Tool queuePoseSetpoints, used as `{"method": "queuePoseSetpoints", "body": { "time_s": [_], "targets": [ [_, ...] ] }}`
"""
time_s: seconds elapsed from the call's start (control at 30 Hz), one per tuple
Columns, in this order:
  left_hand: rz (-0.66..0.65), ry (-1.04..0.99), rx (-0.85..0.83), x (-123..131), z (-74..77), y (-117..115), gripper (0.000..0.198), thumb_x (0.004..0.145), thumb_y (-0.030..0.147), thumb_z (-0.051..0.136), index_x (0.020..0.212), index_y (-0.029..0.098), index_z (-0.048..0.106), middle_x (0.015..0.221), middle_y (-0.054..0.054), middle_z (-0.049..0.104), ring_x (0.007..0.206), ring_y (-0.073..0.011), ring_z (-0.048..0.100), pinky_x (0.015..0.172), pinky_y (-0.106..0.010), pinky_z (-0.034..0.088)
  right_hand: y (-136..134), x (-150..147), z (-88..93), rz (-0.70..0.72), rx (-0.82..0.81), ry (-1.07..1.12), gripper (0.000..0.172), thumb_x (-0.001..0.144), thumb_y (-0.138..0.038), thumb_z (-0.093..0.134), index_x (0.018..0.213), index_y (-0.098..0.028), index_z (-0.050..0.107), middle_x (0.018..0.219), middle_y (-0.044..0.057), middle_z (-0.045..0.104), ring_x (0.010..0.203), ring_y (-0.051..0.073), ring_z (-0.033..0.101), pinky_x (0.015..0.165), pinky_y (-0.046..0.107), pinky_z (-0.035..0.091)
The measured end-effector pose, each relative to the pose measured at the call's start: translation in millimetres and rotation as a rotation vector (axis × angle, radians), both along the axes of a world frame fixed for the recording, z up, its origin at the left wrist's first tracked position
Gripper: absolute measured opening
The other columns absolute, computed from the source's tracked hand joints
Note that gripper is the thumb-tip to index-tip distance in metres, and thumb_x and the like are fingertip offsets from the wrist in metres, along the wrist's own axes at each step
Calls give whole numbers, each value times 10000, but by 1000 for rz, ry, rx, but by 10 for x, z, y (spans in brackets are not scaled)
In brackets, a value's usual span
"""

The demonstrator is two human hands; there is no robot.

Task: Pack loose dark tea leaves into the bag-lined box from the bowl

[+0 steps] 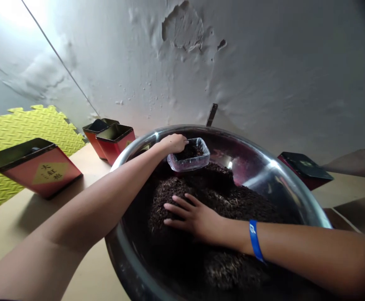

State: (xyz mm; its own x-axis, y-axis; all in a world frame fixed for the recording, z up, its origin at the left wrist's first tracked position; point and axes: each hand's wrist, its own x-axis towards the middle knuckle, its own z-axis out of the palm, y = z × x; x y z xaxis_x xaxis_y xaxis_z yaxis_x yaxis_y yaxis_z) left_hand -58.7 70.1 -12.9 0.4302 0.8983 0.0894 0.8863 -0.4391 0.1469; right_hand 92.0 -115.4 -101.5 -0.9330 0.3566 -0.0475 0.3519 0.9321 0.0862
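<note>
Inside the big round polished-steel basin [283, 184], seen from the head camera, I have both hands down among a mound of dark, dry, twisted loose tea leaves [232, 200]. My left hand [174, 143] is closed on the near-left rim of a small clear rectangular plastic tub [189, 155], thumb side curled over the edge. The tub sits tilted on top of the heap near the basin's far wall, already holding some leaves; gripping it by the rim keeps its mouth free. My right hand [193, 215] lies open and flat, fingers spread, palm pressed onto the leaves just in front of the tub, as if raking them together. A blue band [254, 240] circles that wrist.

The basin rests on a pale tan tabletop [19, 225]. To the left stand open red square tins with dark rims [32, 167], one bearing a yellow diamond label; two more sit behind [110, 140]. Yellow ridged foam matting [16, 125] and a blistered white wall [264, 62] lie beyond.
</note>
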Motion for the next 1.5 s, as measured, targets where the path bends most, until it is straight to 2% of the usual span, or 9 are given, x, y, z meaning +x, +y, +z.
{"method": "queuePoseSetpoints", "body": {
  "time_s": [0.17,0.3,0.53,0.63,0.7,0.87,1.13,1.4,1.5],
  "targets": [
    [9,-8,48,-5,4,-33,420,841,454,248,1003,248,575,996,-54,612,857,-213,569,722,-291,421,458,550,3,-59,52,-108,625,665,-245,631,1243,-291,400,1402,38,202,1271,290,124,995,524,93],
    [1,3,29,-8,9,-14,428,839,458,248,1001,237,577,1002,-66,612,862,-217,569,732,-297,418,581,832,234,-93,-9,-130,538,685,-271,604,1204,-274,463,1346,58,327,1255,289,190,992,530,81],
    [-16,-15,14,-3,5,28,444,837,468,249,1041,233,567,1030,-76,603,880,-226,564,748,-310,413,-37,129,605,121,-328,150,571,801,-259,414,1338,-140,258,1314,96,373,1236,182,270,1023,367,213],
    [-1,-1,-4,3,22,18,439,837,460,257,1034,229,575,1037,-77,600,885,-224,561,766,-315,407,-304,-146,446,231,-527,186,607,822,-261,344,1372,-122,127,1374,63,263,1266,134,196,1032,254,217],
    [5,2,-18,7,39,2,434,837,456,260,1025,229,579,1032,-76,602,886,-221,559,770,-314,405,-366,-197,258,184,-619,192,618,823,-234,299,1377,-119,51,1401,49,175,1256,93,215,1018,190,224],
    [11,-5,-15,12,57,-8,425,833,462,277,1018,233,583,1032,-71,602,883,-216,552,762,-303,403,-153,-27,-66,169,-392,17,473,787,-301,413,1246,-192,394,1154,51,543,1070,161,468,1013,370,202],
    [-3,11,-7,16,22,61,435,835,461,277,1027,222,585,1051,-67,592,911,-211,536,791,-298,390,326,431,83,-99,-62,-200,274,721,-355,502,791,-137,653,748,96,638,812,213,566,979,428,178],
    [-17,19,-23,14,47,61,429,838,448,288,1033,208,586,1017,-76,602,873,-214,545,748,-292,400,403,447,586,-573,-407,-421,290,614,-380,620,404,-208,517,497,2,533,779,210,579,1042,431,20],
    [-31,28,-41,21,51,73,435,844,442,285,1060,201,576,1066,-76,580,914,-214,529,788,-295,384,398,500,724,-624,-468,-499,351,579,-438,657,366,-228,475,456,4,501,814,239,574,1042,446,-44]
  ]
}}
